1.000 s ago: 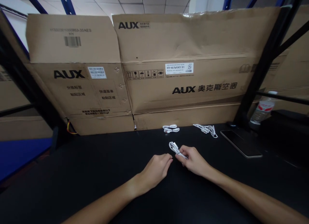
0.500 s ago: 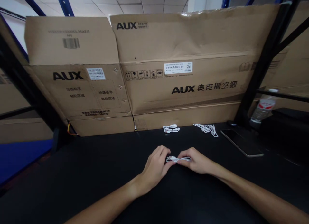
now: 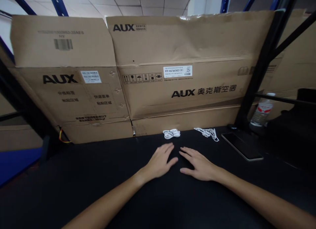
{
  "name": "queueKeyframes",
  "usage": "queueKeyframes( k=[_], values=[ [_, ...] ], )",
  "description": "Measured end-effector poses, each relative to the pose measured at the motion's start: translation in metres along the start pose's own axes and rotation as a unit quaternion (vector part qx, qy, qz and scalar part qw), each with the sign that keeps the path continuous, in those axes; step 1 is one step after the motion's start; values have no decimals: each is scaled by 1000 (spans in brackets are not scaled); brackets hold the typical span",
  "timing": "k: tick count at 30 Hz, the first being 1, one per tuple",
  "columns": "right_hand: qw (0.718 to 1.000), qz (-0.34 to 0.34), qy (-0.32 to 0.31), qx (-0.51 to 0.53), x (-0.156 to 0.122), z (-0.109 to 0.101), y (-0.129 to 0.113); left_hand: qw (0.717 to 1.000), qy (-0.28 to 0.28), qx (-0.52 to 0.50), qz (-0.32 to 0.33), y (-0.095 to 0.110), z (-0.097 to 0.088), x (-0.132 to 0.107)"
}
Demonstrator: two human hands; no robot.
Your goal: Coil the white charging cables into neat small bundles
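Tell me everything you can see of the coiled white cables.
The coiled white cables form a small, flat bundle of thin, smooth cord wound in loops, lying on the black tabletop near the foot of the cardboard carton. No hand touches them. Their connectors are too small to make out.

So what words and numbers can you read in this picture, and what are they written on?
"AUX" on the right cardboard carton, top flap
"AUX" on the left cardboard carton
"AUX 奥克斯空调" on the right carton's front
"分拣标签" and "快递面单", each above "粘贴区域", on the left carton
"KFR-46G" and "25" on the white label; its other print is too small
Too small to read: the barcode sticker, the bottle's label
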State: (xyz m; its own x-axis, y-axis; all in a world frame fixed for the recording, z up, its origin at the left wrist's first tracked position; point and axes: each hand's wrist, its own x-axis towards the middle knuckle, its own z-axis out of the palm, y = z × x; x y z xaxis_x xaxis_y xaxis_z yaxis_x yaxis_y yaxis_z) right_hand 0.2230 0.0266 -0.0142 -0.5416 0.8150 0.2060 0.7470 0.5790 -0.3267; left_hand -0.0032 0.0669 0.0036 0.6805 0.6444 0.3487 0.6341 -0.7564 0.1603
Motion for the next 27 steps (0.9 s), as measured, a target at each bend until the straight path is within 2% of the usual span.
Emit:
queueKeyframes(
  k=[2,5,9,11,13,14,16,17,18,19,22,27],
  values=[
    [1000,6,-17,4,-2,0,1,996,-77,-29,30,6,-7,-28],
    [1000,10,-24,9,-2,0,-1,991,-123,-35,26,11,-19,-54],
    [1000,1,-25,-5,-1,1,-4,991,-129,-40,19,12,-24,-57],
    [1000,6,2,-25,4,0,0,991,-120,-48,22,11,-24,-55],
    [993,59,66,-75,11,-6,13,992,-114,-52,21,11,-24,-55],
    [978,122,118,-119,15,-10,22,992,-115,-52,19,11,-24,-55],
    [929,247,182,-207,19,-19,45,992,-117,-52,15,11,-24,-56],
    [904,298,191,-239,18,-24,57,991,-118,-54,14,11,-24,-56],
    [886,340,179,-260,17,-28,68,991,-116,-57,14,11,-25,-56],
    [878,372,141,-265,14,-32,78,991,-115,-61,15,11,-25,-57],
    [879,394,91,-253,2,-41,95,991,-113,-66,17,12,-26,-57],
    [896,373,73,-229,-9,-57,86,991,-104,-83,16,11,-26,-59]
  ],
)
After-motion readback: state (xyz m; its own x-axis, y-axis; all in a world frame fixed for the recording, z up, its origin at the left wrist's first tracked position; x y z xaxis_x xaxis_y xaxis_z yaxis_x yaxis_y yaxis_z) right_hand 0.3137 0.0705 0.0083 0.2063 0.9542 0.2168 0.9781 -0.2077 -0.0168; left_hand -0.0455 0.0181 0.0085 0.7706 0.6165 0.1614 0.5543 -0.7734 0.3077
